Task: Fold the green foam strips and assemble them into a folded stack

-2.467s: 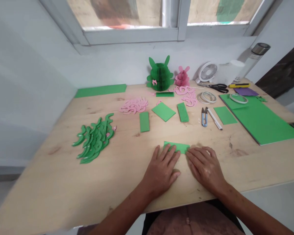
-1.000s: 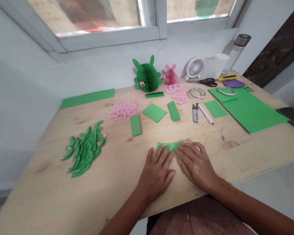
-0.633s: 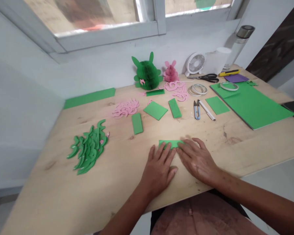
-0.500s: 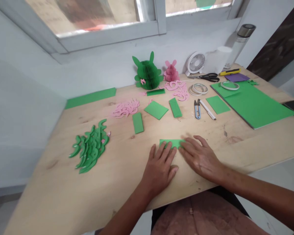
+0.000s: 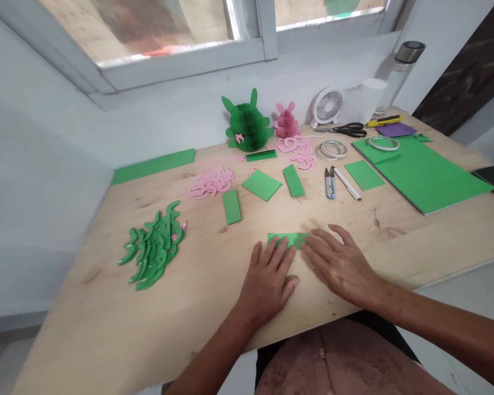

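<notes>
Plainly, the broadest thing here is the pale wooden table [image 5: 156,329], filling most of the frame. A large bright-green flat sheet [image 5: 432,181] lies at the right, apparently stock not yet used up. At centre left sits a loose pile of curved green paper cut-outs [image 5: 154,249], which seem finished as shapes but are not joined to anything.

Below centre, the left hand [image 5: 265,288] rests palm down, fingers spread, gripping nothing, its fingertips on the paper. The right hand [image 5: 341,269] is also loosely spread, its fingertips at the right end; whether they press cannot be told.

At upper centre, a green pleated-paper figure with ears [image 5: 249,126] and a smaller pink pleated-paper figure [image 5: 287,123] stand looking complete.

A flat green paper rectangle [image 5: 262,185] lies aslant mid-frame. The piece being worked, a narrow bright-green paper strip [image 5: 300,240], lies flat just below the middle, seemingly folded and being smoothed; whether that is done is unclear. Two small narrow green paper pieces, one left of centre [image 5: 231,207], look already folded.
</notes>
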Action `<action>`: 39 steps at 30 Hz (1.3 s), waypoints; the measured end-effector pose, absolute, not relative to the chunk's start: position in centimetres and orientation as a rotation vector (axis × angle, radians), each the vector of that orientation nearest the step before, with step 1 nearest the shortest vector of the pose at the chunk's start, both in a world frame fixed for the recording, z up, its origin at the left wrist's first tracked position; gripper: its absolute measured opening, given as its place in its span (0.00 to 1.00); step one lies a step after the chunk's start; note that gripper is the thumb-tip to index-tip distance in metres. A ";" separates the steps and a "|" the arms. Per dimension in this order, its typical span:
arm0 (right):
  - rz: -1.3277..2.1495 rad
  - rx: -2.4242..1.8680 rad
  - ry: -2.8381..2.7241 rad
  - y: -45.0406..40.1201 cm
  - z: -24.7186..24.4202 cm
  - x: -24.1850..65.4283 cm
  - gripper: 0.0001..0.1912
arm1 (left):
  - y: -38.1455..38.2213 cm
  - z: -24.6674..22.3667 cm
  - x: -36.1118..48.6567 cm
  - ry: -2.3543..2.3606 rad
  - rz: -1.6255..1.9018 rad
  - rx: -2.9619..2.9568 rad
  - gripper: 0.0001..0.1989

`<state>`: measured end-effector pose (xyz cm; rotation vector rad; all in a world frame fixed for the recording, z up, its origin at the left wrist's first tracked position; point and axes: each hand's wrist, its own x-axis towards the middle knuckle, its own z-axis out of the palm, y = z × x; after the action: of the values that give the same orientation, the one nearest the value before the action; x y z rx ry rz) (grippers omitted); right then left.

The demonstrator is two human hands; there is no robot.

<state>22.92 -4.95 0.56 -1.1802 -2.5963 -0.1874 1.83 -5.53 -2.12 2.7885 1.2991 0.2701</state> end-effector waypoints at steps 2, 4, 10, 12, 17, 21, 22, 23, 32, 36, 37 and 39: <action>-0.178 -1.181 -2.615 -4.8 0.0 22.7 0.12 | -5.6 -2.2 1.9 1.306 0.274 2.789 0.26; -0.180 -1.153 -2.645 -4.7 -0.5 22.8 0.12 | -5.6 -2.3 1.9 1.307 0.282 2.797 0.27; -0.196 -1.103 -2.660 -4.9 -1.3 23.4 0.14 | -5.6 -2.2 1.9 1.316 0.253 2.801 0.28; -0.196 -1.101 -2.656 -4.9 -1.3 23.4 0.14 | -5.6 -2.0 1.9 1.321 0.232 2.797 0.28; -0.199 -1.089 -2.632 -4.8 -1.4 23.3 0.13 | -5.6 -1.7 2.3 1.347 0.212 2.799 0.28; -0.203 -1.087 -2.612 -4.8 -1.4 23.3 0.13 | -5.7 -1.4 2.4 1.378 0.216 2.815 0.28; -0.207 -1.089 -2.610 -4.7 -1.4 23.3 0.13 | -5.8 -1.4 2.4 1.387 0.222 2.820 0.28; -0.209 -1.091 -2.611 -4.7 -1.4 23.3 0.13 | -5.8 -1.3 2.3 1.399 0.228 2.822 0.28; -0.200 -1.077 -2.640 -4.8 -1.2 23.4 0.13 | -5.8 -1.2 -0.1 1.551 0.241 2.807 0.24; -0.194 -1.073 -2.645 -4.8 -1.0 23.3 0.12 | -5.8 -1.2 -1.2 1.643 0.246 2.755 0.24; -0.194 -1.072 -2.642 -4.8 -0.9 23.3 0.12 | -5.9 -1.3 -1.4 1.656 0.255 2.739 0.24; -0.199 -1.070 -2.635 -4.8 -0.9 23.2 0.12 | -6.0 -1.4 -1.5 1.664 0.288 2.699 0.23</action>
<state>23.23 -4.81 -0.90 -1.0699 -2.6353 -0.1990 -1.46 -5.96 -1.38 2.6990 1.6643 0.2878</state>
